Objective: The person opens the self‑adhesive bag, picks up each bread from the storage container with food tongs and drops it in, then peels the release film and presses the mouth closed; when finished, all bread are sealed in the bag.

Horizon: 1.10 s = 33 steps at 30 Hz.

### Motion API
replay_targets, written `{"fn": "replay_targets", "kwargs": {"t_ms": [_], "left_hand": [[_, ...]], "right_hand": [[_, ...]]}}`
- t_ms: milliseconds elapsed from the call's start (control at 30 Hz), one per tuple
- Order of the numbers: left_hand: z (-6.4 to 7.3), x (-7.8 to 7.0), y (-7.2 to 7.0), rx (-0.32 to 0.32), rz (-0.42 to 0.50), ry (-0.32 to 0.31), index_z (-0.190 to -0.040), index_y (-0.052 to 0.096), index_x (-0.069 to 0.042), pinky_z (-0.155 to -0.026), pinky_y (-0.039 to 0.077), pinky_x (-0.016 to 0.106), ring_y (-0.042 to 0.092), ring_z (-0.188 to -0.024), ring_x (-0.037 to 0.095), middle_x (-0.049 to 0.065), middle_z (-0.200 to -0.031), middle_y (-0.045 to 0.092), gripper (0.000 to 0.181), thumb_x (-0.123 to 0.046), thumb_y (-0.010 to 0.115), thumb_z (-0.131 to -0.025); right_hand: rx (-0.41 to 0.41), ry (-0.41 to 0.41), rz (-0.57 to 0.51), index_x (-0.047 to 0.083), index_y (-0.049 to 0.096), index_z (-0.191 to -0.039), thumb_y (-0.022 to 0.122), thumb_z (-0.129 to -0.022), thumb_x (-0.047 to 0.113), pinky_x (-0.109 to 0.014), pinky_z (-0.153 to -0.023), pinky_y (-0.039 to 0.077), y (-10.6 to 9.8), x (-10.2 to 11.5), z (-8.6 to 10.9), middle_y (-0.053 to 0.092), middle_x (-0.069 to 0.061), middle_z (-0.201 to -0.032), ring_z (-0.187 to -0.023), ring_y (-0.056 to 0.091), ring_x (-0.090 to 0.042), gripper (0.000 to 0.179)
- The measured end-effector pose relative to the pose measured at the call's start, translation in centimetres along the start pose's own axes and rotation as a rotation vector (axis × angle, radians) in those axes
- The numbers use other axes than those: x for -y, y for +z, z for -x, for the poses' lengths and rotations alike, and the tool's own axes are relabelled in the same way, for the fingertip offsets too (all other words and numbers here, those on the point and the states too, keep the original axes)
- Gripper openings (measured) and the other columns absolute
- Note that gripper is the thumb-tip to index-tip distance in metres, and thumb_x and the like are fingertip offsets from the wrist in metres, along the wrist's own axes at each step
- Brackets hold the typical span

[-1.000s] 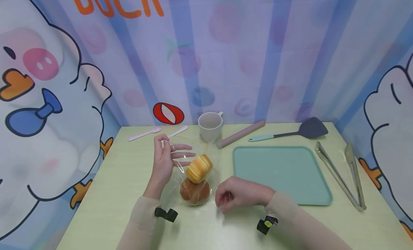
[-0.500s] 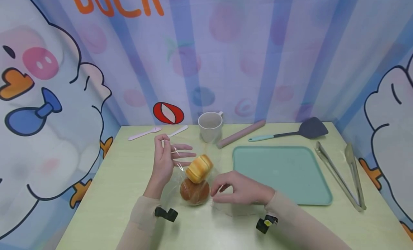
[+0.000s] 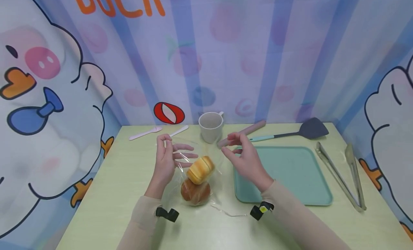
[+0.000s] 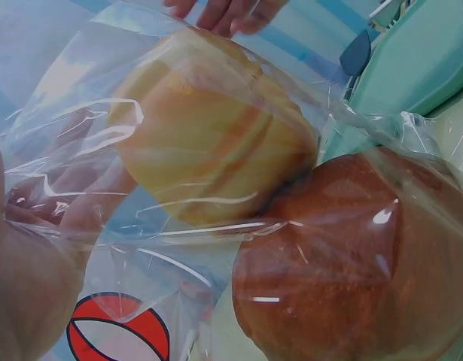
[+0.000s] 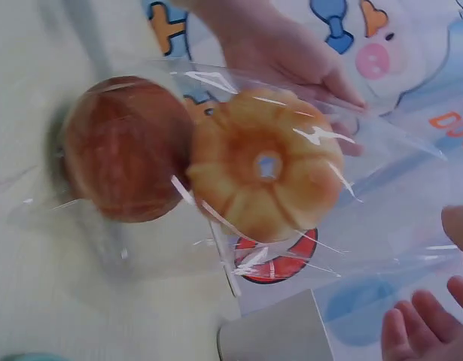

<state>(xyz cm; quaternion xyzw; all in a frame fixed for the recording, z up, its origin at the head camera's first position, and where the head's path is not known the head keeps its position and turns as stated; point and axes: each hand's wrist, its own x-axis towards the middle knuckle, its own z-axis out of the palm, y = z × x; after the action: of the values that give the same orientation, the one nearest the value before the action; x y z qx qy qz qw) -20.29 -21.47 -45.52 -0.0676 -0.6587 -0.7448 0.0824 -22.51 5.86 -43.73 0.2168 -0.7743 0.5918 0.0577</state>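
Observation:
A clear plastic bag [image 3: 214,178] holds two breads: a ridged golden roll [image 3: 200,170] above a round brown bun [image 3: 195,192]. My left hand [image 3: 164,164] pinches the bag's upper left edge between thumb and forefinger. The other left fingers stretch out behind the film, as the left wrist view also shows. My right hand [image 3: 244,158] is raised at the bag's upper right. In the right wrist view its thumb [image 5: 458,227] stands apart from the bent fingers [image 5: 427,327], with nothing seen between them.
A pale cup [image 3: 211,127] stands behind the bag, beside a pink rolling pin [image 3: 255,127]. To the right lie a green tray [image 3: 287,174], a spatula [image 3: 312,129] and metal tongs [image 3: 353,178]. A thin shiny strip [image 3: 229,213] lies in front. Small utensils [image 3: 145,133] lie back left.
My right hand has lifted from beside the brown bun to the bag's upper right, its thumb and fingers spreading. The left hand stays in place on the bag.

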Motion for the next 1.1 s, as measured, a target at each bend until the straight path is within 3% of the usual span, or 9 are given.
{"fn": "replay_targets", "kwargs": {"t_ms": [100, 233, 433, 600, 733, 867, 1100], "left_hand": [[0.0, 0.0, 0.0, 0.009, 0.008, 0.008, -0.115, 0.029, -0.025, -0.07, 0.062, 0.06, 0.076, -0.098, 0.047, 0.021, -0.114, 0.075, 0.032, -0.056, 0.035, -0.111], [0.0, 0.1, -0.4, 0.021, -0.006, 0.039, -0.122, 0.029, -0.023, -0.074, 0.062, 0.058, 0.077, -0.101, 0.042, 0.022, -0.119, 0.074, 0.026, -0.047, 0.035, -0.113], [0.0, 0.0, -1.3, 0.013, -0.105, 0.067, -0.139, 0.039, -0.017, -0.081, 0.063, 0.047, 0.076, -0.109, 0.03, 0.017, -0.124, 0.075, 0.031, -0.029, 0.049, -0.113], [0.0, -0.3, -2.0, -0.037, -0.192, 0.094, -0.125, 0.064, -0.003, -0.084, 0.063, 0.041, 0.078, -0.104, 0.024, 0.012, -0.116, 0.078, 0.024, -0.019, 0.062, -0.107], [-0.2, -0.7, -2.7, -0.054, -0.2, 0.106, -0.118, 0.074, 0.001, -0.083, 0.063, 0.039, 0.079, -0.098, 0.021, 0.008, -0.108, 0.079, 0.022, -0.013, 0.071, -0.102], [-0.5, -1.3, -3.4, 0.001, -0.192, 0.12, -0.118, 0.076, 0.005, -0.081, 0.064, 0.039, 0.079, -0.092, 0.019, 0.004, -0.101, 0.08, 0.023, -0.008, 0.073, -0.099], [-0.8, -1.7, -4.1, 0.121, -0.103, 0.169, -0.12, 0.077, 0.002, -0.077, 0.064, 0.038, 0.079, -0.084, 0.019, 0.004, -0.098, 0.08, 0.022, 0.004, 0.068, -0.099]], "right_hand": [[0.009, 0.029, -0.063, 0.004, 0.061, -0.136, 0.074, -0.099, 0.014, -0.031, -0.092, 0.058, 0.0, 0.1, -0.9, 0.072, -0.015, -0.123, -0.115, 0.069, -0.029, 0.04], [-0.015, 0.043, -0.103, 0.001, 0.072, -0.12, 0.075, -0.098, 0.008, -0.026, -0.083, 0.06, -0.1, 0.0, -1.4, 0.077, -0.018, -0.104, -0.094, 0.075, -0.023, 0.024], [-0.046, 0.044, -0.148, 0.0, 0.075, -0.114, 0.075, -0.097, 0.005, -0.027, -0.077, 0.062, -0.5, 0.0, -1.7, 0.075, -0.025, -0.106, -0.084, 0.072, -0.012, 0.017], [-0.043, 0.003, -0.156, -0.001, 0.076, -0.111, 0.076, -0.096, 0.004, -0.025, -0.074, 0.061, -0.9, -0.2, -2.0, 0.075, -0.024, -0.104, -0.081, 0.071, -0.01, 0.017], [-0.018, -0.06, -0.151, -0.002, 0.077, -0.11, 0.075, -0.096, 0.002, -0.024, -0.072, 0.06, -1.8, -0.4, -2.1, 0.076, -0.023, -0.101, -0.078, 0.071, -0.008, 0.015], [0.041, -0.123, -0.168, -0.004, 0.077, -0.11, 0.072, -0.097, -0.002, -0.03, -0.073, 0.062, -2.7, -0.7, -2.3, 0.076, -0.023, -0.1, -0.078, 0.072, -0.009, 0.014], [0.139, -0.202, -0.205, -0.004, 0.077, -0.109, 0.068, -0.098, -0.007, -0.031, -0.078, 0.063, -3.8, -0.9, -2.4, 0.076, -0.009, -0.103, -0.083, 0.073, -0.015, 0.015]]}}
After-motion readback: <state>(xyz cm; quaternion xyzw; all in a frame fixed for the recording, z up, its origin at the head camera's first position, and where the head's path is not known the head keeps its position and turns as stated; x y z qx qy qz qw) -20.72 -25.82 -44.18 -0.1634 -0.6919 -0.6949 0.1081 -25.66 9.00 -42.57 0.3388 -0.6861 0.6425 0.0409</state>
